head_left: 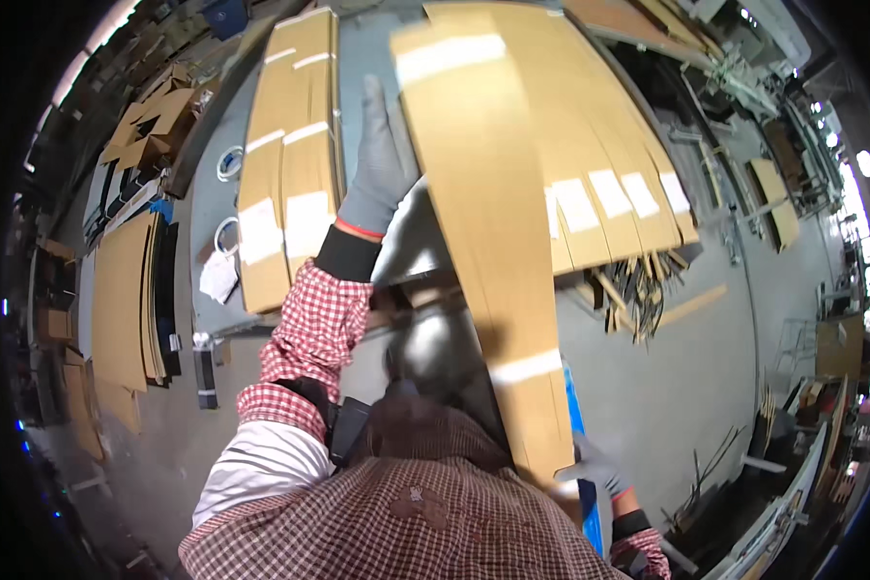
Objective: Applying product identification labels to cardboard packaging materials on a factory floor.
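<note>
A long, flat cardboard package with white bands runs from the table's far side down to my right hip, blurred by motion. My left hand, in a grey glove, lies along its left edge with the fingers stretched out straight. Down at the near end, my gloved right hand is closed on the package's right corner; part of its fingers is hidden. Similar packages with white labels lie side by side to the right. Another pair of long packages rests on the grey table left of my left hand.
White tape rolls sit on the grey table. Thin strips stick out below the right-hand stack. Cardboard sheets lean at the left, near opened boxes. Metal frames and long profiles stand along the right.
</note>
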Demonstrator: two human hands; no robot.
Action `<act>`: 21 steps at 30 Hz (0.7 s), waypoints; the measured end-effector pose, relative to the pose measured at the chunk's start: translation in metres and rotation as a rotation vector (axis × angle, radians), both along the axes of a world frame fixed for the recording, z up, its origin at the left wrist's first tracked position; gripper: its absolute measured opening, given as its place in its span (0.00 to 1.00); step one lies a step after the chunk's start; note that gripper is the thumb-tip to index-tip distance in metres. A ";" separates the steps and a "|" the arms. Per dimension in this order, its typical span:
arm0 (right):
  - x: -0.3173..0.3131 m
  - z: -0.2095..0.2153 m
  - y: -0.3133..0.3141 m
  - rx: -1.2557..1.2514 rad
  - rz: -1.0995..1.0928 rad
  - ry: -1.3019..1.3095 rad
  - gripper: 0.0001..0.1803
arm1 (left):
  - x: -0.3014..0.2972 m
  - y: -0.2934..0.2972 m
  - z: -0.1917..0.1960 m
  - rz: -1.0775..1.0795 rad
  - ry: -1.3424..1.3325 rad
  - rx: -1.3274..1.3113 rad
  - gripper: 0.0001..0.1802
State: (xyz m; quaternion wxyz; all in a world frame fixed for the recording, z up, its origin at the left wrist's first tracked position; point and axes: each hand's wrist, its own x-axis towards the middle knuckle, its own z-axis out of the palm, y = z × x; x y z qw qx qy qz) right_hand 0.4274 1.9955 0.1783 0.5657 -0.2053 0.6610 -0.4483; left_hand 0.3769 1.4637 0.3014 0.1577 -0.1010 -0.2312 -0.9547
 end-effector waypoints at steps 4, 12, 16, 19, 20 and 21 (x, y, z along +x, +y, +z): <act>-0.030 0.017 -0.121 -0.093 -0.342 0.032 0.38 | 0.012 -0.027 -0.020 0.905 -0.516 -1.223 0.48; -0.197 -0.040 -0.521 0.014 -0.096 0.847 0.35 | 0.245 -0.003 -0.122 0.482 -0.867 -1.278 0.19; -0.209 -0.115 -0.622 0.005 0.044 0.829 0.32 | 0.321 0.008 -0.165 0.351 -0.931 -0.601 0.16; -0.198 -0.099 -0.658 -0.105 0.104 0.659 0.24 | 0.327 0.046 -0.205 0.502 -0.485 0.050 0.14; -0.190 -0.088 -0.660 -0.068 0.151 0.682 0.24 | 0.325 0.050 -0.205 0.515 -0.475 -0.084 0.14; -0.190 -0.075 -0.657 -0.030 0.193 0.721 0.25 | 0.313 0.051 -0.188 0.531 -0.454 -0.215 0.14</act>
